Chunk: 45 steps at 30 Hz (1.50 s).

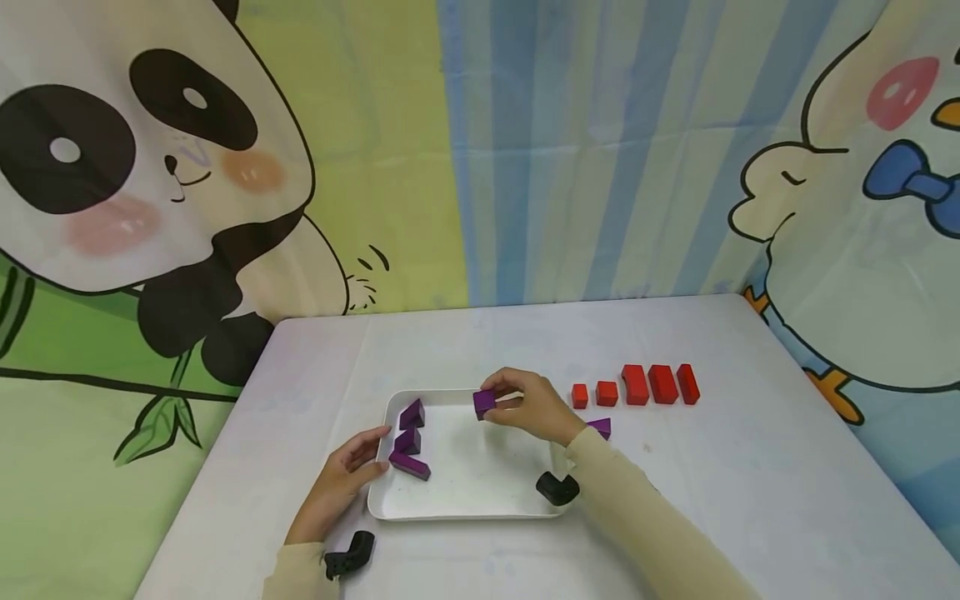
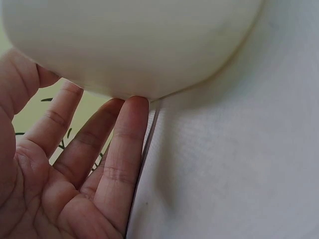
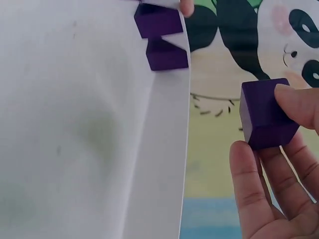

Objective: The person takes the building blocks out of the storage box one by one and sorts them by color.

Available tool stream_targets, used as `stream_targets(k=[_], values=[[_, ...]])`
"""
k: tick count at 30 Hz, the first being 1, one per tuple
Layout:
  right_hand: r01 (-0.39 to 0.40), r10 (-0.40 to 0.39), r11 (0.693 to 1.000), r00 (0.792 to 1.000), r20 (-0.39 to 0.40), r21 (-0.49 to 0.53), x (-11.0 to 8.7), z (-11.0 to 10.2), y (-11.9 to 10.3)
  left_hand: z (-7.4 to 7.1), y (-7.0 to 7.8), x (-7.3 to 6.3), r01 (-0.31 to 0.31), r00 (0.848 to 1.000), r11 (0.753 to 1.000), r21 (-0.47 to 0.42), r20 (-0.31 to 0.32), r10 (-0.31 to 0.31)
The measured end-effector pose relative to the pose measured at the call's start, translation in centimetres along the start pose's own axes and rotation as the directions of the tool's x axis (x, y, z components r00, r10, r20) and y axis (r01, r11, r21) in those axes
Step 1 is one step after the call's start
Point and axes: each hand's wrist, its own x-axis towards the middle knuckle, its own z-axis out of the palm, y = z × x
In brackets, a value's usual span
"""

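Observation:
My right hand (image 1: pixel 536 406) pinches a purple block (image 1: pixel 483 403) between thumb and fingertips, over the far side of a white tray (image 1: pixel 480 510). In the right wrist view this purple block (image 3: pixel 269 112) shows box-like, with flat faces. At the tray's left rim, my left hand (image 1: pixel 345 479) holds the edge; the left wrist view shows its fingertips (image 2: pixel 134 112) against the outer wall and the thumb reaching over the rim. Along the inner left side lie two wedge-like purple blocks (image 1: pixel 412 414) (image 1: pixel 408 441) and a long purple bar (image 1: pixel 409 466).
To the right of the tray, another purple block (image 1: pixel 602 427) is partly hidden by my right forearm. Several red blocks (image 1: pixel 634 385) stand in a row behind it on the white table (image 1: pixel 750 500). A cartoon-printed cloth (image 1: pixel 555 167) hangs behind the table.

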Motion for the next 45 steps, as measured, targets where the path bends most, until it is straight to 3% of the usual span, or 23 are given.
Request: stream_targets(k=[6, 13, 22, 33, 45], values=[[0.029, -0.028, 1.0, 0.995, -0.093, 0.011, -2.1, -3.3, 1.0, -0.1, 0.2, -0.1, 0.004, 1.0, 1.0, 0.009, -0.002, -0.004], [-0.023, 0.017, 0.999, 0.986, -0.165, -0.034, -4.0, -6.3, 1.7, -0.7, 0.7, -0.1, 0.012, 1.0, 1.0, 0.011, -0.014, -0.012], [-0.049, 0.017, 0.99, 0.974, -0.225, -0.136, -6.8, -9.5, 3.1, -0.9, 1.0, -0.1, -0.016, 1.0, 1.0, 0.015, -0.014, 0.016], [-0.16, 0.106, 0.971, 0.955, -0.277, -0.179, -10.1, -11.9, 6.5, -0.5, 0.9, -0.1, -0.003, 1.0, 1.0, 0.028, -0.003, 0.003], [-0.333, 0.264, 0.915, 0.921, -0.285, -0.228, -11.8, -13.0, 9.1, 0.1, 0.5, 0.0, 0.032, 0.999, 0.999, 0.035, 0.009, -0.033]])
